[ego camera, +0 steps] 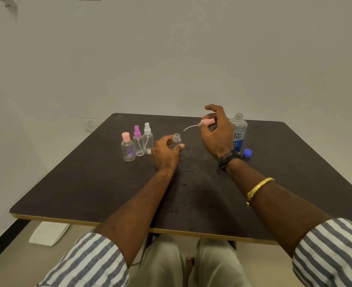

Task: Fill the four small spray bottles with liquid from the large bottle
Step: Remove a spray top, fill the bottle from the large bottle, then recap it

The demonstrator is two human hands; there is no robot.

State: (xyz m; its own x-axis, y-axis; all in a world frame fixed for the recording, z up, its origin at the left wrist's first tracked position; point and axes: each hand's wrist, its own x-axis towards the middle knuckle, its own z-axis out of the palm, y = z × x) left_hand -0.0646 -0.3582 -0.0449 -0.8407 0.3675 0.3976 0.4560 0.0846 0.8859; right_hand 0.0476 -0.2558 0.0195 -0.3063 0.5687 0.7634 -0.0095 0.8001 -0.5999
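Head view, open bottle (pixel 176 139) in left grip (pixel 165 154)

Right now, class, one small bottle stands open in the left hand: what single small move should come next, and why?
Probably set the pink spray head down from the right hand and reach for the large bottle. That bottle is already uncapped, its blue cap lies on the table, and the left hand steadies the open small bottle, ready for pouring.

Taking the large bottle (pixel 239 132) as landmark: its open neck is clear from above. The right hand (pixel 216 133) stands just left of it, blocking that side. A blue cap (pixel 247 152) lies close in front, to the right. Beyond the cap the tabletop (pixel 295 162) is bare, as is the near tabletop.
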